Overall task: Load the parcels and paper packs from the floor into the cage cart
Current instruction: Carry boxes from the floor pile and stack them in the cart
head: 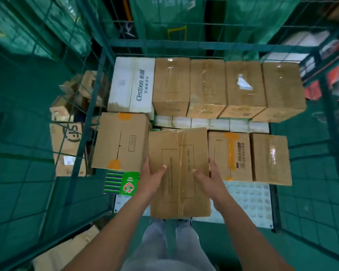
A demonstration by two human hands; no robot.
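Left hand (152,178) and right hand (208,178) clamped on sides of brown taped cardboard parcel (179,173) | held over green wire cage cart (98,79) – front row, between stacked brown boxes (207,87).

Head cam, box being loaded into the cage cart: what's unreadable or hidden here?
- Held box: underside and fingers of the left hand and right hand beneath it, hidden by the box; label print too small.
- White packs: mostly covered by the cartons around them.
- Cartons outside the cage: partly screened by green mesh, blurred.
- Shelf goods: cut by the right edge.
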